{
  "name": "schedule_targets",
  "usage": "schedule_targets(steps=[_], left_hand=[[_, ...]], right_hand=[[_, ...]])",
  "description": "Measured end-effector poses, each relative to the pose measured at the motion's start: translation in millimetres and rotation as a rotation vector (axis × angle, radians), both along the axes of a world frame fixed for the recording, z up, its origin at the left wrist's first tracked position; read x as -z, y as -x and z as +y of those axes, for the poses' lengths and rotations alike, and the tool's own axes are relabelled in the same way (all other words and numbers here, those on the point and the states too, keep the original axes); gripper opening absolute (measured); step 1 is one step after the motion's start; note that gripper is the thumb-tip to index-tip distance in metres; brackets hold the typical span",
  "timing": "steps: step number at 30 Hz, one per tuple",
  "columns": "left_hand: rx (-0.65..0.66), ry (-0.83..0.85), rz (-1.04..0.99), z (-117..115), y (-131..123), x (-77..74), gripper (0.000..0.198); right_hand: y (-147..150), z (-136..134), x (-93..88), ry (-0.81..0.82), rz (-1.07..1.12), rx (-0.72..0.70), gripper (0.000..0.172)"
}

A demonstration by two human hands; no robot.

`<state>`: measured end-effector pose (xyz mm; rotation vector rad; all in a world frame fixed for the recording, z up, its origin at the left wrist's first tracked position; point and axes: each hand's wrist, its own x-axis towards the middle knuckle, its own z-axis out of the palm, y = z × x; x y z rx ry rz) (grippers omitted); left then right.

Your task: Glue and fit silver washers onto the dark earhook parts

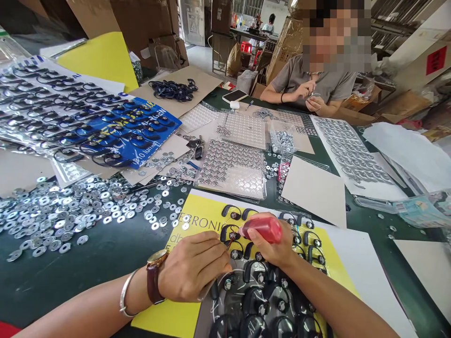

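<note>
My right hand (273,249) is closed round a small red squeeze bottle (262,228), its tip pointing left and down at a black ear-hook piece (230,234). My left hand (192,270), with a brown-strapped watch and a silver bangle on the wrist, is curled with fingers pinched by that same spot; what they grip is too small to name. Both hands hover over a yellow printed sheet (202,216) with rows of black ear-hook pieces (268,305).
A heap of silver washers (63,211) covers the green table on the left. Clear blister trays (232,166) lie ahead, a blue sheet of ear-hooks (116,126) at far left, grey cards (313,190) to the right. A person sits opposite, hands (310,96) busy.
</note>
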<state>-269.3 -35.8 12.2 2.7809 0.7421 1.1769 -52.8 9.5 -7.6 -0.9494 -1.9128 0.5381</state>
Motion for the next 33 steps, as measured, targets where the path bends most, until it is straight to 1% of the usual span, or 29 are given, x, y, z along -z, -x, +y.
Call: schedule_targets(steps=[4, 11, 18, 29, 33], left_hand=[[0.004, -0.006, 0.002, 0.3, -0.2, 0.4, 0.014], [0.008, 0.002, 0.0, 0.7, 0.0, -0.5, 0.013], [0.0, 0.012, -0.008, -0.1, 1.4, 1.8, 0.015], [-0.008, 0.018, -0.009, -0.1, 2.2, 3.0, 0.015], [0.003, 0.03, -0.019, 0.4, 2.6, 3.9, 0.015]], right_hand=[[-0.8, 0.0, 3.1, -0.009, -0.017, -0.006, 0.013], [-1.1, -1.3, 1.8, -0.138, -0.046, -0.01, 0.012], [-2.4, -2.1, 5.3, -0.143, -0.025, -0.022, 0.02], [-2.6, -1.8, 2.1, -0.171, -0.052, 0.012, 0.013], [-3.5, -2.4, 2.7, -0.166, -0.031, 0.001, 0.016]])
